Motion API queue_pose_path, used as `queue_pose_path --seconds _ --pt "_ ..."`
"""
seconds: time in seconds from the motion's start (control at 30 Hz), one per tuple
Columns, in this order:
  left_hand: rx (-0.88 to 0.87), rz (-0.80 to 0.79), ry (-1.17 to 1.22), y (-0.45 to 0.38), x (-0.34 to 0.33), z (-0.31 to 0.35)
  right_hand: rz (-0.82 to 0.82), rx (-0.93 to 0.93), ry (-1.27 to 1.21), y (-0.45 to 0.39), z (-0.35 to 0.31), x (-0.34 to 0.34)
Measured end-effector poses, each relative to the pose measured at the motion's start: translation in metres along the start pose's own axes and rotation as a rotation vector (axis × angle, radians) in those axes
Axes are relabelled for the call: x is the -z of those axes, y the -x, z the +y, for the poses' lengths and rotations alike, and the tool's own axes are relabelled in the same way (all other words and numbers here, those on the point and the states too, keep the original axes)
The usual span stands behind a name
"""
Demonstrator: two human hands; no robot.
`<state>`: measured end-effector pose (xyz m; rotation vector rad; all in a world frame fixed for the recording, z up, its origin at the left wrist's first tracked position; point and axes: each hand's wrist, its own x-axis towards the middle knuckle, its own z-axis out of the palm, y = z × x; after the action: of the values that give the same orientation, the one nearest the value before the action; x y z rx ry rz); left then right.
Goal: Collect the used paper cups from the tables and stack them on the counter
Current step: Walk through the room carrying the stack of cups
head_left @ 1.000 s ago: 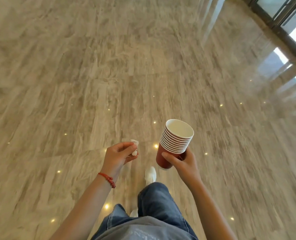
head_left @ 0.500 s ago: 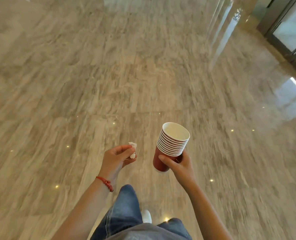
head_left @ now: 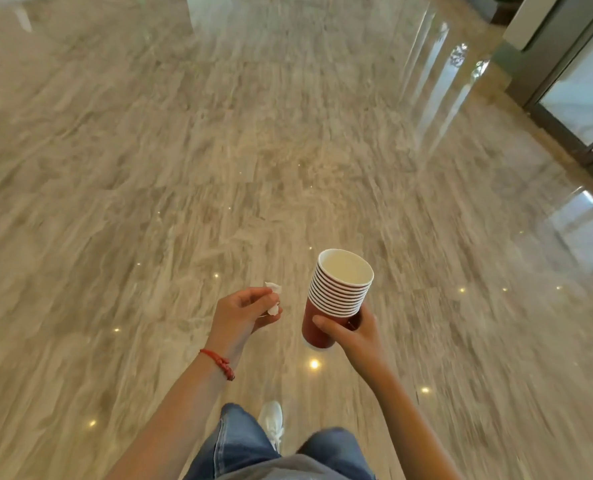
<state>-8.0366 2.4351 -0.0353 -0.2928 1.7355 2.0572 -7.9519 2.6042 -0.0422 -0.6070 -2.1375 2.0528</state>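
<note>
Mid-stride: floor [head_left: 218, 150] has slid by, a door [head_left: 579, 81] now nearer. Right hand [head_left: 352, 336] stays wrapped round the cup stack [head_left: 336, 296], chest-high; left hand [head_left: 243, 313] pinches a tissue [head_left: 274, 299]. Carrying leg; no counter in view.

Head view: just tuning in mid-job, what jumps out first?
The stack of red paper cups stands out, held upright in the right hand at centre frame, its white inside showing at the top. Beside it, the left hand pinches a crumpled white tissue. Below them is glossy marbled floor, with a glass door at upper right.
</note>
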Motion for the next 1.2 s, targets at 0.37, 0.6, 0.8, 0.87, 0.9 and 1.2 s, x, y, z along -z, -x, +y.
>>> queue_pose_path --seconds 0.37,0.6,0.8,0.87,0.9,1.2 --pt "0.045 0.006 -0.025 -0.263 -0.083 0.084 0.056 -0.050 -0.004 -0.280 -0.027 0.022" --pt "0.021 0.000 0.006 -0.431 -0.162 0.166 0.054 -0.020 -0.011 -0.485 -0.077 0.053" --pt "0.044 0.024 0.045 -0.552 -0.200 0.217 0.025 -0.039 -0.039 -0.625 -0.106 0.058" --pt "0.052 0.002 0.039 -0.599 -0.214 0.232 0.025 -0.043 -0.037 -0.675 -0.110 0.058" --pt "0.051 -0.010 0.028 -0.625 -0.222 0.240 0.027 -0.041 -0.035 -0.702 -0.111 0.057" --pt "0.006 -0.029 0.043 -0.872 -0.293 0.361 0.070 -0.019 -0.056 -0.962 -0.178 0.057"
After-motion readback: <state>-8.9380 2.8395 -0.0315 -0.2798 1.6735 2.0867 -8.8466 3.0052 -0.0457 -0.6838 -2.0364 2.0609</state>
